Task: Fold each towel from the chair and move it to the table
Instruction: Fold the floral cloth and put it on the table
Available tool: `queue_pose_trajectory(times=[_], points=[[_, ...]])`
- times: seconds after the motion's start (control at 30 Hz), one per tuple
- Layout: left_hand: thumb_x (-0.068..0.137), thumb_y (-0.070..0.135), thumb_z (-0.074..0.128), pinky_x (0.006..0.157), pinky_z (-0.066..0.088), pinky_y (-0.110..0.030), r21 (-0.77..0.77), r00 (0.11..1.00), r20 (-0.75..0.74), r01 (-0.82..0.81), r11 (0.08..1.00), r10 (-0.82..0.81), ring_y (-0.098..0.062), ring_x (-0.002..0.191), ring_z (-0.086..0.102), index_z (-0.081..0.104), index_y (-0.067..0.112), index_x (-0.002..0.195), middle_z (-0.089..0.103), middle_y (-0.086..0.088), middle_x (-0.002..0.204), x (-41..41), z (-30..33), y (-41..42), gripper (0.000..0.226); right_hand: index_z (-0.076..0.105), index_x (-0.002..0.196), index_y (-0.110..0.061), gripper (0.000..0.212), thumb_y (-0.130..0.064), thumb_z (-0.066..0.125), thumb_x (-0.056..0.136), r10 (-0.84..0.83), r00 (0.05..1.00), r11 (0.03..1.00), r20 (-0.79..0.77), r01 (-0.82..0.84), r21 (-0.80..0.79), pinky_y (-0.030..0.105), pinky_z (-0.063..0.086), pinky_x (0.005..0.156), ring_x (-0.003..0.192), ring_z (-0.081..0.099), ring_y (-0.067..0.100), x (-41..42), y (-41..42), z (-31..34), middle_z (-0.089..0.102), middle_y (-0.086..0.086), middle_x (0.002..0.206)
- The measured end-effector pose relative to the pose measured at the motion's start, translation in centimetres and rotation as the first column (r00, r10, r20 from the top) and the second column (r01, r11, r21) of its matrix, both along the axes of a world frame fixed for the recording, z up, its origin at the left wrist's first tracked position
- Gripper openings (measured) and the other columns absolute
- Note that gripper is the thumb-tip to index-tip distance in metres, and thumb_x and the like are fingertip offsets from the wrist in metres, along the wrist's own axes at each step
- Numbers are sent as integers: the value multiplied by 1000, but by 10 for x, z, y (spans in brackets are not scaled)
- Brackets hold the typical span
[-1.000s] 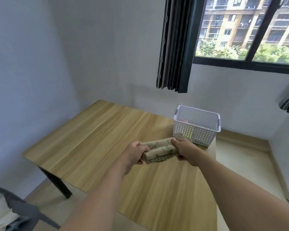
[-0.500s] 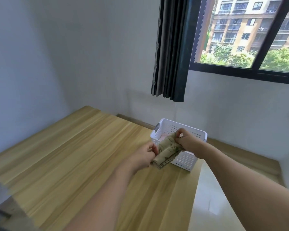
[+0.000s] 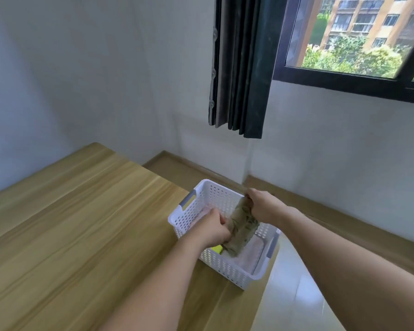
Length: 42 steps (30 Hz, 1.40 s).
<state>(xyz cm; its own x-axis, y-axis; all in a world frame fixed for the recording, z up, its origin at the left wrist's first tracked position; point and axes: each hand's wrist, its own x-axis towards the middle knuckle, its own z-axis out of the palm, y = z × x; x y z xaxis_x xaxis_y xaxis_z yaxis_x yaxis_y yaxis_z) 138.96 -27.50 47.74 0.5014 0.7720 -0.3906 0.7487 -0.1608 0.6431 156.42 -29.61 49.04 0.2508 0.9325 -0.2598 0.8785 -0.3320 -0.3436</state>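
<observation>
A pale-walled room with a dark curtain point(image 3: 239, 68) hanging beside a black-framed window point(image 3: 354, 39) that looks out on trees and an apartment block; below it, a light wooden tabletop point(image 3: 69, 223) fills the left of the view. At the tabletop's right edge stands a white perforated basket point(image 3: 196, 211) with grey handles. A person's two bare forearms reach forward over it. The left hand point(image 3: 213, 229) and the right hand point(image 3: 263, 206) each close their grip on one end of a rolled, olive-patterned towel point(image 3: 240, 229), the left at the near end, the right at the far end, holding it lengthwise, tilted, and partly inside the basket's opening. Under the roll, a pale pinkish cloth point(image 3: 251, 254) lies along the basket's floor, and a small bright yellow object point(image 3: 216, 249) shows just below the left hand; what it is cannot be told. Tiled floor point(image 3: 292, 295) is visible to the right of the tabletop.
</observation>
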Motion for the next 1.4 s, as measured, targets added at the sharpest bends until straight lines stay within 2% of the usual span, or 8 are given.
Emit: queue_pose_trajectory(times=[0.13,0.3,0.43,0.77,0.97,1.1,1.2,1.4], points=[[83,12,52,70,39,-29,-48,913,-394,97,994,-108,-29,87,55,49,11,68,47,-4,68,45,-46,27,16,49,100,-10,19,-3,44,83,70,997,984,39,-63,-165,28,40,62,90,56,28,22,29,-51,57,11,101],[84,12,51,99,38,-44,-212,735,-652,64,975,-190,-33,118,50,56,13,76,58,-13,121,57,-98,60,9,54,113,-7,27,-6,47,88,98,995,979,10,-94,-183,35,47,84,109,58,32,14,61,-110,60,14,118],[82,17,48,108,24,-52,-223,638,-747,20,975,-184,-37,126,39,62,19,107,48,-11,133,56,-130,78,29,53,117,-6,28,-6,43,90,76,996,981,-37,-81,-179,34,47,90,112,58,31,7,79,-138,59,15,121],[88,29,47,109,27,-38,-113,596,-796,26,993,-106,-29,128,37,54,22,122,43,-4,138,53,-169,96,35,44,130,-11,35,-9,35,96,9,1000,970,-20,-14,-244,35,46,92,115,56,29,2,102,-178,52,13,128],[83,30,57,101,32,-34,-101,582,-808,10,995,-88,-23,123,41,54,29,104,46,3,129,57,-173,98,21,46,129,-13,34,-9,36,97,-19,999,980,-50,8,-200,32,45,93,116,56,25,1,100,-187,55,10,129],[87,22,55,98,41,-37,-90,672,-740,-39,995,-41,-27,120,50,57,16,123,53,-5,129,53,-141,94,37,53,118,-6,29,-3,40,92,-96,989,984,-111,77,-160,31,47,82,107,59,28,6,84,-157,60,13,119],[93,12,47,89,46,-35,117,770,-636,26,993,55,-28,113,58,59,11,121,61,-8,123,40,-93,86,31,50,120,-4,32,-3,40,89,-118,984,989,-132,105,-102,35,50,79,103,59,31,2,64,-120,60,14,116],[94,10,40,90,39,-34,541,873,-482,226,810,79,-27,114,52,47,13,118,56,-7,123,-27,-26,55,25,48,122,-5,30,-8,40,92,-73,993,994,-87,80,76,34,41,81,111,52,31,-35,20,-44,55,14,122]])
